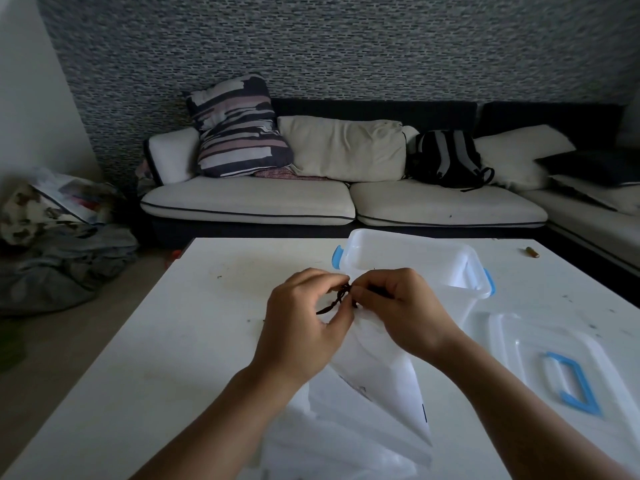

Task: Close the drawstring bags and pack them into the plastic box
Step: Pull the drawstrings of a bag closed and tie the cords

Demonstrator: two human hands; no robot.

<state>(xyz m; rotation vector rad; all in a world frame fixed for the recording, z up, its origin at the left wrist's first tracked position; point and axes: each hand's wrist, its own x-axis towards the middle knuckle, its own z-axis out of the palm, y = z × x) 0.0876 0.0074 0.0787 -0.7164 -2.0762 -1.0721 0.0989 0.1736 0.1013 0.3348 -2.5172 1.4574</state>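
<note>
Both hands, left hand (304, 320) and right hand (398, 310), pinch the dark drawstring cord (337, 297) of the white fabric bag (377, 372) at table centre. The translucent blue-latched plastic box (415, 261) stands just beyond; its lid (554, 358) lies right. The bag's print is illegible.

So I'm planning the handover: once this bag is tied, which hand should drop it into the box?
Probably the right hand: the open plastic box sits beyond it, right of centre. Both hands pinch the dark drawstring; the left hand lies farther away.

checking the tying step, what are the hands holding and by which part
Both the left hand and right hand pinch the dark drawstring at the mouth of the white bag.
</note>
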